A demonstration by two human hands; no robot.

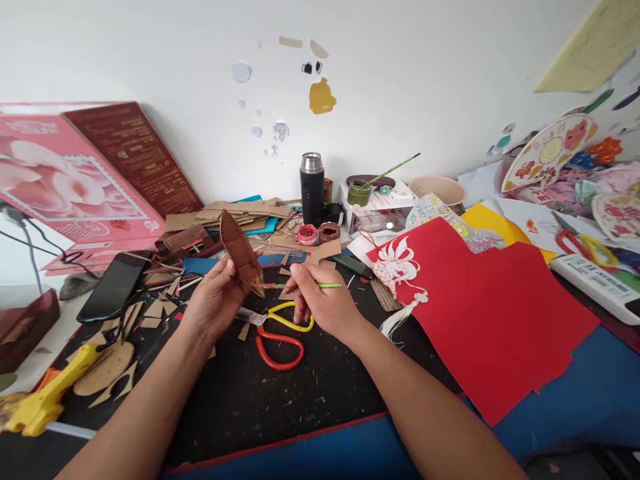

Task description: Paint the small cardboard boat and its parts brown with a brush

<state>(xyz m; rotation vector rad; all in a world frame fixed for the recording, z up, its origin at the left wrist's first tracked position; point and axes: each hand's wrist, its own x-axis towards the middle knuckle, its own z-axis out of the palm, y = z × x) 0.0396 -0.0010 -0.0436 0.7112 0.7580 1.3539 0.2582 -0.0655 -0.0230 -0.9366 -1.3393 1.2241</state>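
Note:
My left hand [216, 298] grips a pointed, boat-like cardboard piece [239, 250], mostly coated in brown and held tilted upright. In my right hand [320, 298] is a thin paintbrush [327, 286] with a green handle, pinched between thumb and fingers. Its brown tip meets the lower end of the cardboard piece, where some bare tan shows. Beneath the hands lie scissors [281, 351] with one red and one yellow handle. Beyond them stand an open jar of brown paint [329, 233] and a jar of red-pink paint [307, 235].
A black bottle [313, 193] stands by the wall. Red paper [480, 313] covers the right side, near a green paint jar [359, 193] on a white box. Left are a phone [114, 287], cardboard scraps [155, 310], a yellow glue gun [55, 393] and a pink box [75, 173].

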